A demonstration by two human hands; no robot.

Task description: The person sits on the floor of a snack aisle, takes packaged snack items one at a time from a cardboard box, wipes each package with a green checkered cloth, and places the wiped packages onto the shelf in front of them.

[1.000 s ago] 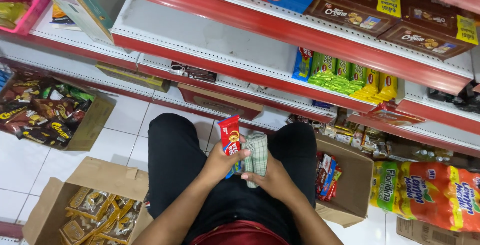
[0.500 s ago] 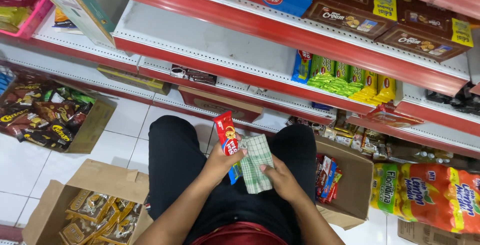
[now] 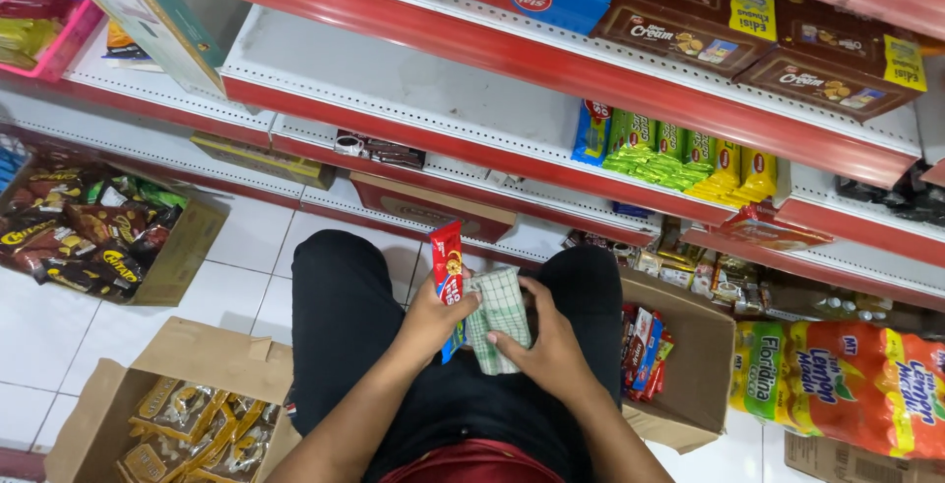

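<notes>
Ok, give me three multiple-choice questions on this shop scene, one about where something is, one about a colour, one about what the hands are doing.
1. Where is the open cardboard box of gold snack packets?
A. On the floor, at the person's left
B. On the top shelf
C. On the person's lap

2. What colour is the slim biscuit packet?
A. Mostly green
B. Mostly red
C. Mostly white

3. What does the right hand hold?
A. Nothing
B. A bottle
C. A green checked cloth

Answers: 1 A, the box sits on the white tiles by the left leg. 2 B, the packet in the left hand is red with a blue end. 3 C, the right hand presses the folded cloth against the packet.
</notes>
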